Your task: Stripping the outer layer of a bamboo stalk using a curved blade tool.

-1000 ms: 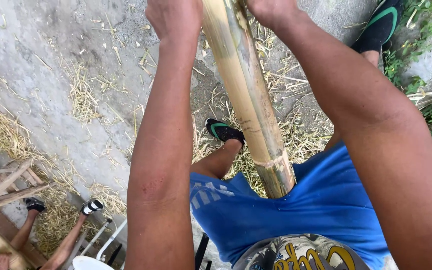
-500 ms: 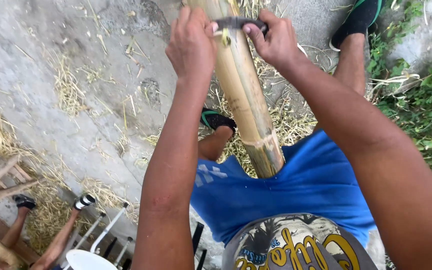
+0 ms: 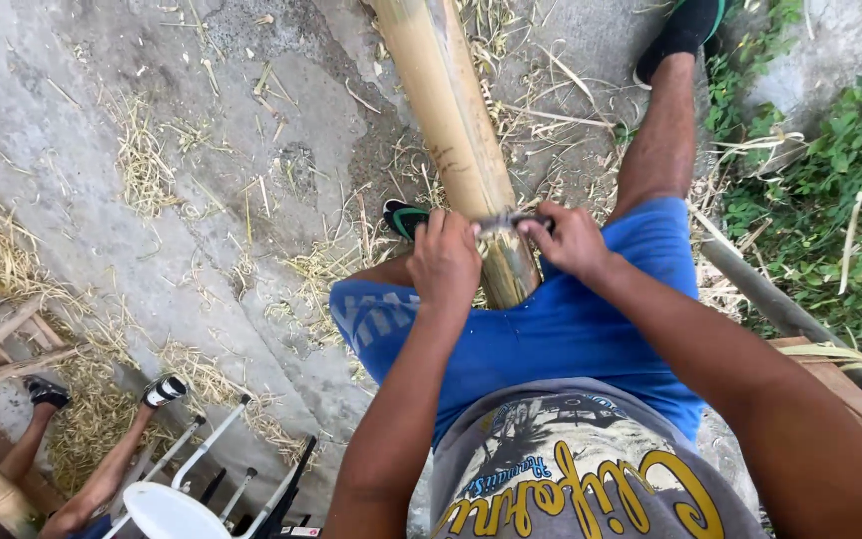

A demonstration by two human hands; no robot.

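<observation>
Left hand (image 3: 444,262): fist clamped on the left end of a blade (image 3: 507,222), knuckles up, just beside the pole.
Right hand (image 3: 573,240): fist clamped on the blade's right end, level with the left.
Blade: dark, thin, set crosswise on the pole's upper face, between the two fists.
Pole (image 3: 454,130): thick yellow bamboo, slanting from the top edge of view down to the lap, its near end resting on blue shorts (image 3: 541,339) between the thighs.
Doing it well: my judgement is that both fists should stay level and pull evenly, so the edge does not dig or skid off the round face.
Ground (image 3: 152,230): grey concrete strewn with straw-like shavings (image 3: 137,160).
Lower left corner: another person's legs (image 3: 102,469) beside a white chair (image 3: 177,504).
</observation>
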